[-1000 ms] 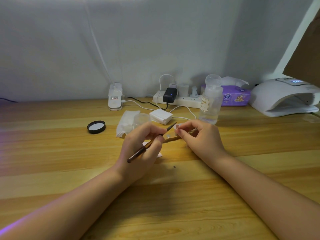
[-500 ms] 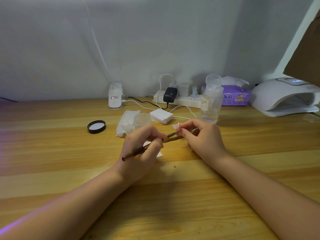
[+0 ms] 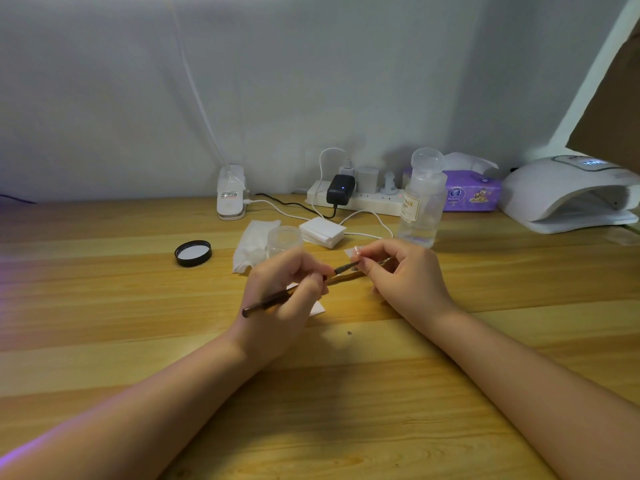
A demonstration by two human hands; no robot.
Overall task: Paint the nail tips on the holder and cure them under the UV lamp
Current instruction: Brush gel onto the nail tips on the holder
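Over the wooden surface [image 3: 346, 393] the left hand [image 3: 277, 299] grips a thin dark-handled brush [image 3: 273, 301], bristle end meeting the small pale translucent nail tip [image 3: 352, 252]; the right hand [image 3: 405, 275] pinches its slim wooden holder [image 3: 344, 278]; the white UV lamp [image 3: 568, 195] sits far right.
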